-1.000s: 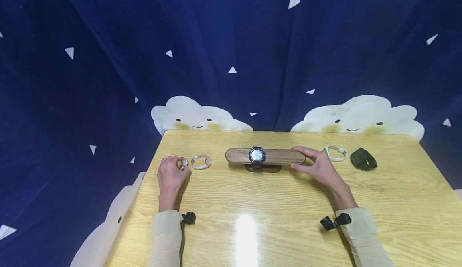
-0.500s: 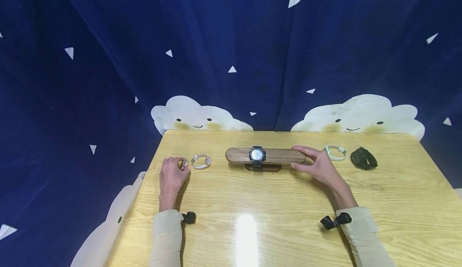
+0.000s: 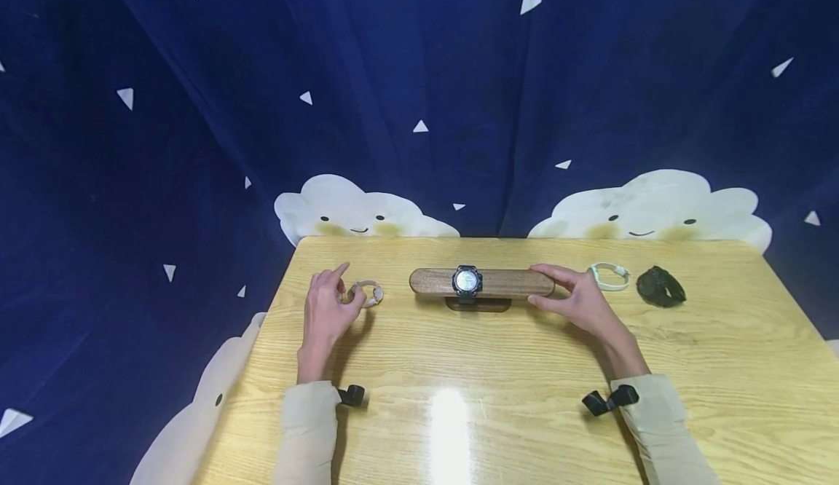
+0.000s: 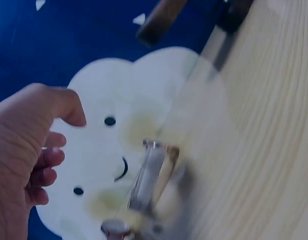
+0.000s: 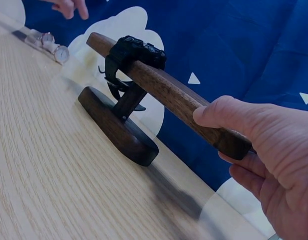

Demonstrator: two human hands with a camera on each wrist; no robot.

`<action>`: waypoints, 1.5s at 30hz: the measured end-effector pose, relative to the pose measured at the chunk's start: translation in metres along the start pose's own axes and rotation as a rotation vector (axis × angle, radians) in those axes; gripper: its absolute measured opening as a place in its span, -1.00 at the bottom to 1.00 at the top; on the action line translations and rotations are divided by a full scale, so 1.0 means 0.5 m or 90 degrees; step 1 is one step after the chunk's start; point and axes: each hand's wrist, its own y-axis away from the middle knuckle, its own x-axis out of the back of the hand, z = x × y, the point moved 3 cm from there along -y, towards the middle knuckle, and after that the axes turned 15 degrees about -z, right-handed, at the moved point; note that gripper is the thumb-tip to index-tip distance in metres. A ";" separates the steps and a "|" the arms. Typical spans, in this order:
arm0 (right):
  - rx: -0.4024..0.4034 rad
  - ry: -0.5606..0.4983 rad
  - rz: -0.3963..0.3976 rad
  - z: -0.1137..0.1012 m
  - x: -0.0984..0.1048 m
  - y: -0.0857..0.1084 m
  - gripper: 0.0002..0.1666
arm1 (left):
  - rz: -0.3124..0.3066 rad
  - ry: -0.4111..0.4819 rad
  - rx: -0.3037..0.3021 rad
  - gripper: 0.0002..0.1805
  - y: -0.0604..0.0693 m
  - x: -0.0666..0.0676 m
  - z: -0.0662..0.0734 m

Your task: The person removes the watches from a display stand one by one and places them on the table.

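Observation:
My right hand [image 3: 586, 310] grips the right end of the bar of a dark wooden watch stand [image 3: 511, 285]. A chunky black watch [image 3: 467, 282] is strapped round the bar's middle. My left hand [image 3: 328, 315] hovers with thumb and forefinger apart, holding nothing, over a pale-strapped watch [image 3: 377, 295]. Two small round-dialled watches, one nearer [image 5: 60, 53] and one behind it [image 5: 47, 38], lie close together in the right wrist view. In the left wrist view a blurred pale strap [image 4: 151, 180] stands beyond the thumb. The head view mostly hides the second small watch behind my left fingers.
Right of the stand lie a mint-green watch [image 3: 611, 288] and a black watch [image 3: 659, 287] on the wooden table [image 3: 524, 397]. A blue curtain [image 3: 419, 70] with cloud prints hangs behind the table's far edge.
My left hand has let go of the small watch at the left and shifted right, its fingers spreading, to the pale-strapped watch. The right hand and the stand stay put.

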 end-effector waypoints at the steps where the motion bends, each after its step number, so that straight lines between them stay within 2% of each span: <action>1: 0.000 -0.001 -0.001 0.000 0.000 0.000 -0.34 | 0.001 0.019 -0.016 -0.41 -0.001 -0.003 0.010; 7: -0.002 -0.013 -0.002 0.000 0.000 0.002 -0.34 | 0.002 0.102 -0.087 -0.48 -0.006 -0.032 0.053; 15: -0.011 -0.015 -0.002 0.001 0.001 0.004 -0.34 | -0.003 0.153 -0.141 -0.49 -0.006 -0.075 0.093; 18: -0.009 -0.017 -0.004 0.000 0.002 0.004 -0.33 | -0.005 0.185 -0.161 -0.46 -0.011 -0.093 0.115; 22: -0.005 -0.023 -0.006 -0.001 0.003 0.003 -0.31 | -0.021 0.199 -0.180 -0.42 -0.018 -0.120 0.149; 27: -0.003 -0.027 -0.006 0.003 0.000 0.000 -0.30 | -0.041 0.183 -0.176 -0.36 -0.021 -0.145 0.192; 32: 0.001 -0.032 -0.005 -0.001 -0.001 0.002 -0.31 | -0.044 0.142 -0.162 -0.33 -0.023 -0.162 0.225; 38: -0.005 -0.030 -0.003 -0.001 0.000 0.001 -0.32 | -0.034 0.087 -0.167 -0.29 -0.027 -0.179 0.249; 45: 0.003 -0.038 -0.002 -0.003 -0.002 0.001 -0.34 | -0.005 0.037 -0.149 -0.23 -0.026 -0.195 0.265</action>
